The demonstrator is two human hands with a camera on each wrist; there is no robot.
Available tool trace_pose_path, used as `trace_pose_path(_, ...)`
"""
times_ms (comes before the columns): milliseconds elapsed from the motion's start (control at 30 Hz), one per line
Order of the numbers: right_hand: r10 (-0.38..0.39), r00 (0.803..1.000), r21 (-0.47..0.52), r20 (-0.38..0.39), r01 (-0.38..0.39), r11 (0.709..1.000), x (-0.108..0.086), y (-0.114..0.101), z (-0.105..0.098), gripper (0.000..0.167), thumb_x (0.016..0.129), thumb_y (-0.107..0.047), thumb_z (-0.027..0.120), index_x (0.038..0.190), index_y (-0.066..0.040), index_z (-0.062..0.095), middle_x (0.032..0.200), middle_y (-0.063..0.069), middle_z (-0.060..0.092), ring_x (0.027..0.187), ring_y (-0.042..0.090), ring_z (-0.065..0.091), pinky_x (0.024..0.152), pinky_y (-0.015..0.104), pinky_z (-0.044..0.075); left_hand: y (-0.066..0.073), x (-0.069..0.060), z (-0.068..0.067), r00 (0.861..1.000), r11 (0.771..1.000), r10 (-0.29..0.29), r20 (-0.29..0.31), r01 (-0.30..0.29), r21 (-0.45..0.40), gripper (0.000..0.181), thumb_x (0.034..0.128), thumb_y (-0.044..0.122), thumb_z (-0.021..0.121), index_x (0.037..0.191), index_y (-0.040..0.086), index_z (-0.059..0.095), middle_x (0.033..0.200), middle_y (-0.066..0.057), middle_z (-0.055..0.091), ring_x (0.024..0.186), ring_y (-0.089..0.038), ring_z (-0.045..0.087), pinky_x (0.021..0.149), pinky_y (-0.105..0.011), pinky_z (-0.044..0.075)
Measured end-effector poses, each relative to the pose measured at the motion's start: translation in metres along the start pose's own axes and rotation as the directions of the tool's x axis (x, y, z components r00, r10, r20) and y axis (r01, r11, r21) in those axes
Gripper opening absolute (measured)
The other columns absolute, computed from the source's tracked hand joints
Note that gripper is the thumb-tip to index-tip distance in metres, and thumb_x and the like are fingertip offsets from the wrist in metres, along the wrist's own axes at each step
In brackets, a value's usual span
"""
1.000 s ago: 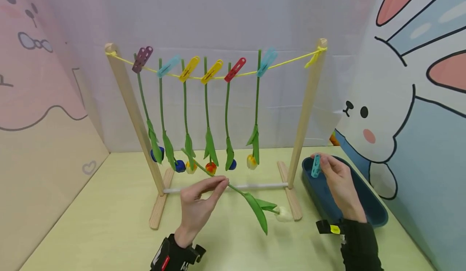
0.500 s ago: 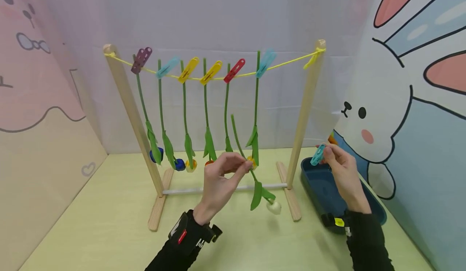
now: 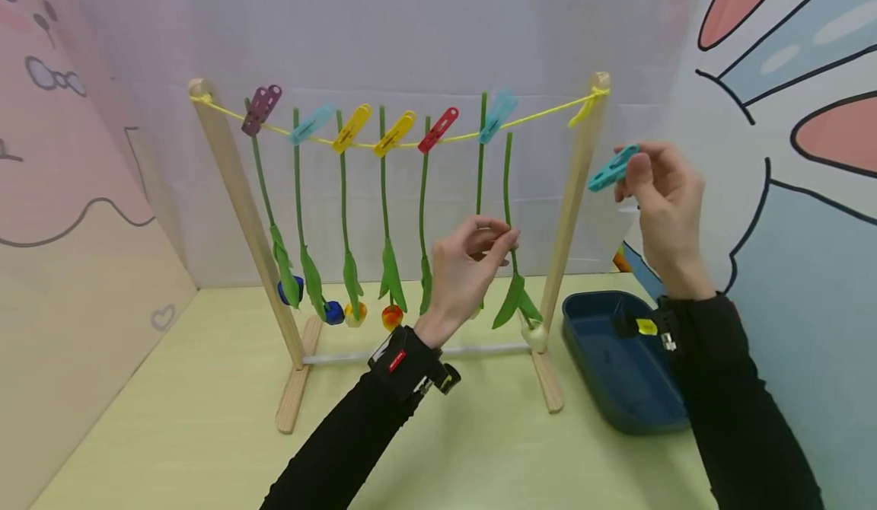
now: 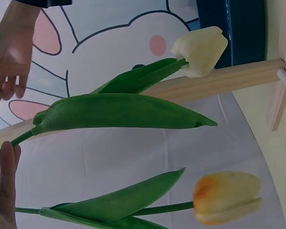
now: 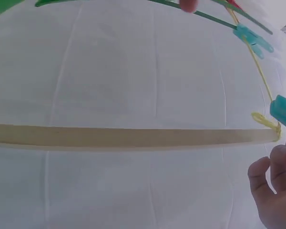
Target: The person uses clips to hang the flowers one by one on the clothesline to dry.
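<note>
My left hand (image 3: 469,270) pinches the green stem of a white tulip (image 3: 534,335) between thumb and fingertips. The tulip hangs bloom down, its stem end below the yellow line (image 3: 548,116) and left of the right post. In the left wrist view its cream bloom (image 4: 201,50) and broad green leaves show close up. My right hand (image 3: 668,209) pinches a turquoise clothespin (image 3: 613,168), held up to the right of the right post. Several tulips hang upside down from the line by clothespins; the closest to my left hand has a light blue clothespin (image 3: 498,116).
A wooden frame with a left post (image 3: 247,221) and right post (image 3: 577,190) carries the line. A white bar (image 3: 411,355) joins its feet. The dark blue basin (image 3: 617,373) stands on the table at right, under my right forearm. Printed cloth walls enclose the sides.
My left hand has moved right and up with the tulip, which has turned from slanting to nearly upright. My right hand has risen from over the basin with the turquoise clothespin.
</note>
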State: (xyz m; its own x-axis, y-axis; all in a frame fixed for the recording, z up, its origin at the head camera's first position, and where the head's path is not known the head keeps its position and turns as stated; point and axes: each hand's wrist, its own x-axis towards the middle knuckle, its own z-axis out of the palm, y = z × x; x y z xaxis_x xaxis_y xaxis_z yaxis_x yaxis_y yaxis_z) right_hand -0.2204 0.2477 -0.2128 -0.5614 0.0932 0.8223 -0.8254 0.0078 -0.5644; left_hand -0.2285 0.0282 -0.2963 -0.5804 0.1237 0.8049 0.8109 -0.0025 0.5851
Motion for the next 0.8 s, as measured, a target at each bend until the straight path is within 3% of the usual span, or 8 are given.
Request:
trace_pose_path(200,-0.042,0.999,-0.004,0.002,0.042,0.999,0.039,-0.012,0.016,0.016,0.094,-0.024,0.069,0.098,-0.009,0.069,0.082,-0.002,0.066,0.061,0.016,0.042,0.055,0.019,0.040,0.004,0.024,0.009,0.999,0.999,-0.034,-0.011,0.034,0.012,0.019,0.0976,0.009,0.065,0.112,-0.004,0.065,0.101,-0.023,0.075,0.088,-0.027,0.074,0.073,-0.022,0.059)
trace_pose_path(333,-0.011,1.000,0.050,0.004,0.011,0.999,0.053,-0.016,0.026,0.008,0.096,-0.016,0.067,0.092,-0.009,0.068,0.079,0.001,0.064,0.057,0.017,0.037,0.048,0.020,0.033,0.007,0.033,0.014,0.999,0.999,-0.050,-0.007,0.051,0.020,0.018,0.0977,0.008,0.064,0.112,-0.004,0.065,0.104,-0.023,0.075,0.090,-0.027,0.075,0.071,-0.020,0.059)
trace_pose_path(467,0.017,1.000,0.072,-0.012,-0.017,0.997,0.062,-0.021,0.035,0.012,0.098,-0.006,0.062,0.088,-0.008,0.067,0.083,0.005,0.066,0.050,0.015,0.033,0.045,0.021,0.026,0.008,0.038,0.018,0.998,0.998,-0.064,-0.021,0.064,0.009,0.016,0.0976,0.005,0.064,0.110,-0.005,0.065,0.103,-0.023,0.075,0.088,-0.029,0.076,0.065,-0.021,0.059)
trace_pose_path(600,0.008,1.000,0.026,-0.030,-0.007,1.000,0.067,-0.023,0.041,0.015,0.098,-0.006,0.062,0.087,-0.011,0.069,0.080,0.002,0.066,0.046,0.013,0.031,0.043,0.020,0.023,0.010,0.043,0.021,0.997,0.998,-0.065,-0.035,0.066,0.022,0.014,0.0973,0.004,0.064,0.108,-0.005,0.066,0.102,-0.022,0.076,0.086,-0.029,0.076,0.060,-0.021,0.058)
trace_pose_path(800,-0.039,0.998,-0.074,-0.049,0.035,0.997,0.074,-0.021,0.047,0.016,0.098,-0.008,0.063,0.087,-0.014,0.072,0.073,-0.004,0.063,0.044,0.012,0.033,0.044,0.019,0.027,0.009,0.048,0.023,0.997,0.996,-0.064,-0.049,0.067,0.060,0.012,0.0973,0.004,0.064,0.106,-0.004,0.066,0.100,-0.021,0.076,0.084,-0.029,0.077,0.055,-0.020,0.056)
